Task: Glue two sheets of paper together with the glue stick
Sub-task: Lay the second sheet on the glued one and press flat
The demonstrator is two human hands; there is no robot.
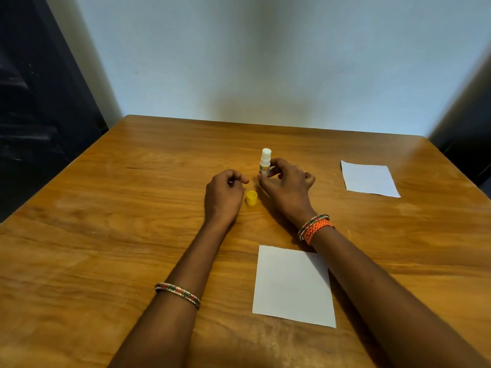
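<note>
Wooden table (106, 221) against pale wall, glue stick (265, 161) uncapped mid-surface.
Right hand (285, 185) pinching stick upright; left hand (224, 193) loosely curled, empty, beside yellow cap (251, 197). Likely next: spread glue on near-edge sheet (292, 285), then fetch right-edge sheet (369, 179).

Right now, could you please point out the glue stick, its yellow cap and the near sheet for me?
glue stick (265, 160): head view, on its white upper body.
yellow cap (251, 198): head view, on its side wall.
near sheet (291, 286): head view, on its bare middle.
</note>
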